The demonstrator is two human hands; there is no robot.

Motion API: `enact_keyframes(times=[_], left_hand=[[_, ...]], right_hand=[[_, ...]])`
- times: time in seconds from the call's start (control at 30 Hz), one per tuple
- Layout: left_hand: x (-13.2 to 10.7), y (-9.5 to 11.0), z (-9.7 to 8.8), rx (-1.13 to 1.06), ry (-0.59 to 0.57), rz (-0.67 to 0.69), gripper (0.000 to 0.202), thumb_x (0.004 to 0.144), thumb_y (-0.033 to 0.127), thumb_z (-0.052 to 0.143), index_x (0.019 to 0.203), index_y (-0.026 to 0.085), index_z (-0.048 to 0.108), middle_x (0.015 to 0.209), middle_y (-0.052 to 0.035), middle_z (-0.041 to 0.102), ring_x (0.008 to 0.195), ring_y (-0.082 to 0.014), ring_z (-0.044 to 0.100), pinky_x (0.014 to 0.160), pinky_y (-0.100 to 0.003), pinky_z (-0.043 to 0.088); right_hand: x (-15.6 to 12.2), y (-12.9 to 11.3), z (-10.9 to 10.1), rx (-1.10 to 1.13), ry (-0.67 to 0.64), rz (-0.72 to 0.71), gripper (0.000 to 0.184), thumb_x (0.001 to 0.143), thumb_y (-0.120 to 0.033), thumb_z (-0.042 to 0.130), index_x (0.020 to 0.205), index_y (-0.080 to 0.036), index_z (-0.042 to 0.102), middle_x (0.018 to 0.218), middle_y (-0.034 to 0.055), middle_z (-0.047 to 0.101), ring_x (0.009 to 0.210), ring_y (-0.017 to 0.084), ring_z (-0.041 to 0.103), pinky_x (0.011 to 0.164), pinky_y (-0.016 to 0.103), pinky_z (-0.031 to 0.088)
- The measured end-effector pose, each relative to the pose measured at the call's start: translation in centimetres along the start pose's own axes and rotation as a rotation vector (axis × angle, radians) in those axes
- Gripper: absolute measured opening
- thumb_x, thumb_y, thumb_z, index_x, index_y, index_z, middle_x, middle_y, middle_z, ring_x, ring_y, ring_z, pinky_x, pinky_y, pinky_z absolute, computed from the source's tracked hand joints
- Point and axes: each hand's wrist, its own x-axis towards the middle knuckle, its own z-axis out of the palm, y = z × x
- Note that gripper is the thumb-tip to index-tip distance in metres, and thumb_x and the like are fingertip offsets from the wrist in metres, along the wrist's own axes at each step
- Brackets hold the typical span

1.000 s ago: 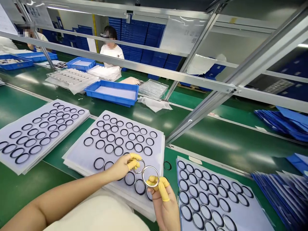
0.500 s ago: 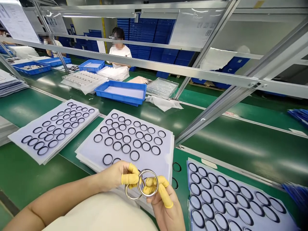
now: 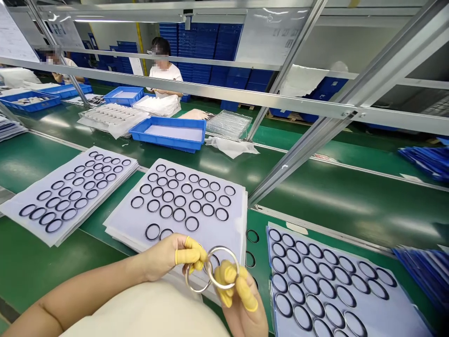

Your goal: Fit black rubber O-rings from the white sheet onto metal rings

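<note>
Head view: left hand point(image 3: 178, 257) and right hand point(image 3: 238, 299), fingers together, seemingly clamp two metal rings point(image 3: 223, 247).

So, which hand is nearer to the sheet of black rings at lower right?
Right hand, holding a metal ring, is nearer: just left of the sheet of black rings. Left hand, holding another ring, is farther left.

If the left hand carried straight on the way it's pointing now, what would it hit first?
Most likely the silver ring pinched in the right hand, which looks linked with the other ring in the left hand's grip. Depth is hard to judge from this view.
</note>
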Motion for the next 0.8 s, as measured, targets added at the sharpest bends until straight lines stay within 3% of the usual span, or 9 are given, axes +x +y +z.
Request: enact_keyframes(times=[0.1,0.23,0.57,0.8], left_hand=[[-0.2,0.2,-0.1,-0.115,-0.005,0.039,0.028,0.068,0.037,0.077,0.083,0.013,0.072,0.073,-0.0035,0.067,0.059,-0.0092,0.056,0.056,-0.021,0.042],[-0.6,0.5,-0.1,-0.233,-0.037,0.085,0.027,0.07,0.033,0.079,0.09,0.016,0.073,0.075,-0.0032,0.068,0.058,-0.0081,0.058,0.053,-0.019,0.043],[-0.6,0.2,-0.5,-0.28,-0.094,0.163,0.034,0.072,0.031,0.079,0.102,0.018,0.069,0.068,-0.0011,0.066,0.056,-0.0082,0.058,0.051,-0.017,0.042],[-0.7,0.1,-0.3,-0.235,-0.093,0.175,0.034,0.074,0.032,0.077,0.105,0.019,0.068,0.067,-0.0005,0.065,0.057,-0.0086,0.058,0.052,-0.017,0.043]], right_hand=[[-0.1,-0.5,-0.8,0.121,0.11,-0.115,0.022,0.077,-0.039,0.072,0.065,-0.022,0.065,0.058,-0.0032,0.047,0.048,0.009,0.038,0.047,0.023,0.034],[-0.3,-0.5,-1.1,0.141,0.174,-0.079,0.022,0.075,-0.04,0.074,0.066,-0.023,0.064,0.061,-0.0025,0.048,0.05,0.009,0.04,0.05,0.025,0.038],[-0.2,1.9,-2.2,-0.053,-0.01,0.061,0.027,0.074,-0.048,0.072,0.07,-0.022,0.066,0.057,-0.0007,0.056,0.048,0.011,0.044,0.052,0.028,0.039],[-0.4,1.3,-0.2,-0.004,-0.013,0.058,0.024,0.075,-0.044,0.073,0.07,-0.021,0.068,0.055,-0.0011,0.057,0.05,0.011,0.046,0.055,0.026,0.037]])
